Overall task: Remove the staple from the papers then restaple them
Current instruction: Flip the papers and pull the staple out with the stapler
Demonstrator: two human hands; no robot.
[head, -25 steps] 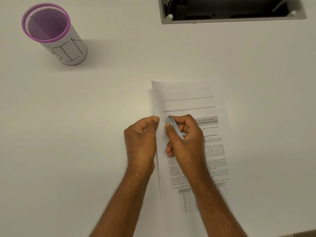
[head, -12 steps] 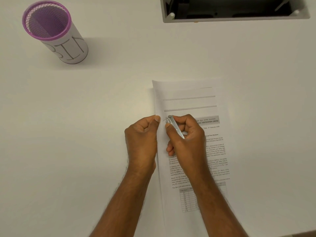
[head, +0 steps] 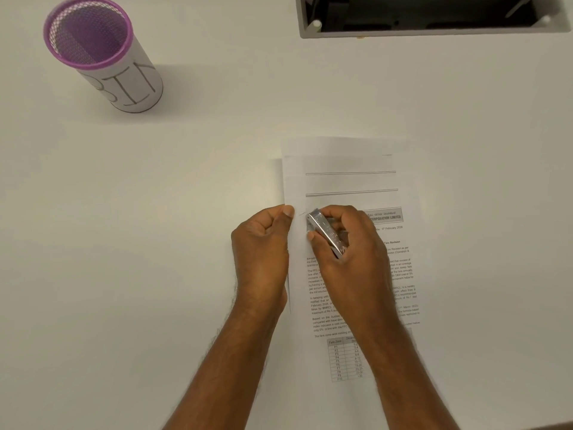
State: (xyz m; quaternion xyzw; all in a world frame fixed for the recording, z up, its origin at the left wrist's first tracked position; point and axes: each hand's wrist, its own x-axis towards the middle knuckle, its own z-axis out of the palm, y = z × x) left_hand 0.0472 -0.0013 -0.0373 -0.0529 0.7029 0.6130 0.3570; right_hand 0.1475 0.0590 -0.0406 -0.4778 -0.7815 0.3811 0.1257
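A stack of printed papers (head: 347,181) lies on the white table, its top folded over toward me. My left hand (head: 263,252) is curled in a fist, its thumb pressing down the papers' left edge. My right hand (head: 350,259) holds a small silver metal stapler (head: 327,234), its front tip resting on the paper just right of my left thumb. A thin staple (head: 302,213) shows as a short line on the paper between the thumb and the tool's tip. My right hand hides the rear of the tool.
A purple mesh cup wrapped in white paper lettered "BIN" (head: 102,54) stands at the far left. A dark rectangular opening with a grey frame (head: 434,13) is set in the table at the far right. White tabletop (head: 155,243) surrounds the papers.
The silver tool in my right hand has tilted, showing more of its flat top face. Both hands stay at the same place on the papers.
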